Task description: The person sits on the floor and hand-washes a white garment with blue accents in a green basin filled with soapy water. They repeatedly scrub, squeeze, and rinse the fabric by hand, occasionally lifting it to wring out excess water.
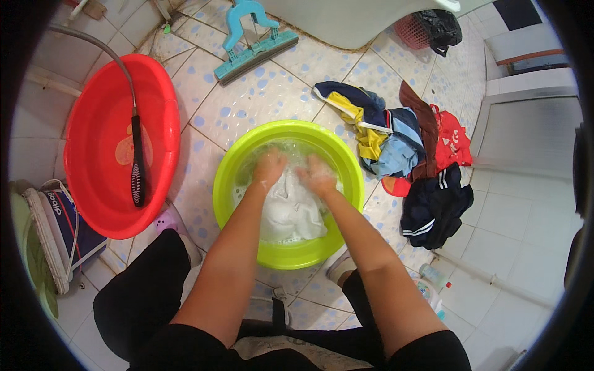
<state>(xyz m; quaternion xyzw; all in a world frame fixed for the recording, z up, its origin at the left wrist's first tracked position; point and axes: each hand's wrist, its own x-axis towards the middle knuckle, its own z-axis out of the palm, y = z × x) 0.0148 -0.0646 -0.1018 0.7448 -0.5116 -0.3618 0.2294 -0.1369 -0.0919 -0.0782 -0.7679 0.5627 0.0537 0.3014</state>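
A lime-green plastic basin (290, 259) stands on the tiled floor between my feet, holding sudsy water and a wet white cloth (290, 213). Both my hands are in the basin, at the cloth's far end. My left hand (270, 168) is at the cloth's left side, partly under foamy water. On the right side, my right hand (319, 175) touches or lies close to the cloth, its fingers blurred by water. Whether either hand grips the fabric cannot be told.
To the left, a red basin (100, 185) holds a black shower head (138, 171) on a hose. A blue sponge mop head (257, 55) lies beyond. Clothes (401, 143) are heaped at right, with dark clothing (434, 208) nearer. Bottles (429, 292) lie at lower right.
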